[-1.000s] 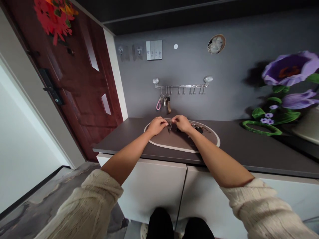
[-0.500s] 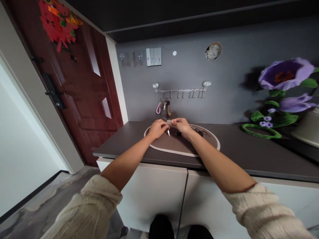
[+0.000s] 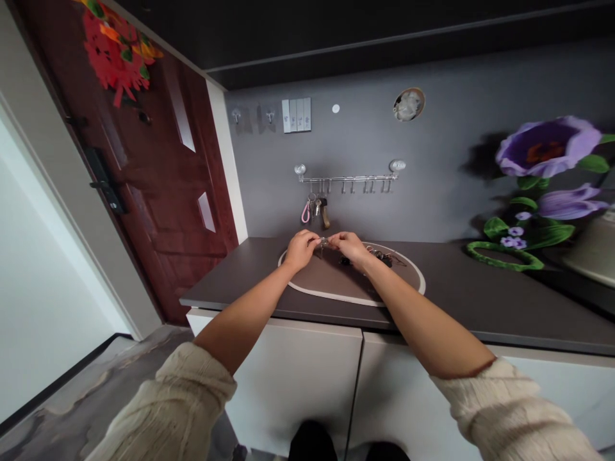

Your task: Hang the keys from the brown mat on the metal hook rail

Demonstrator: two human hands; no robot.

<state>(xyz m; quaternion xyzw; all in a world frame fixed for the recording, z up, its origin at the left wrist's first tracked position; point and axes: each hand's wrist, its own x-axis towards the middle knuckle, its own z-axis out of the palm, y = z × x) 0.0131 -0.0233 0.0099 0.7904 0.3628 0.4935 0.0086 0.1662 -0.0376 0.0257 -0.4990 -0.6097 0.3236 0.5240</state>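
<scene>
A small bunch of keys (image 3: 323, 242) is held between my two hands, above the brown oval mat. My left hand (image 3: 301, 249) pinches it from the left with closed fingertips. From the right, the thumb and fingers of my right hand (image 3: 349, 247) grip the same bunch. Which part each hand holds is too small to tell. Beneath and beyond my right hand, a dark pile of keys (image 3: 382, 257) lies on the mat (image 3: 331, 297), partly hidden by that hand.
On the grey wall, a clear hook rail (image 3: 348, 178) carries a pink key loop (image 3: 305, 212) and a brown-handled keyring (image 3: 325, 216) at its left end. Purple fabric flowers (image 3: 548, 150) stand on the counter at right. A red-brown door (image 3: 163, 160) is at left.
The key that hung plainly below my fingers now shows less clearly, and the bunch has turned. Both hands stay close together in nearly the same place. The view has tilted slightly up.
</scene>
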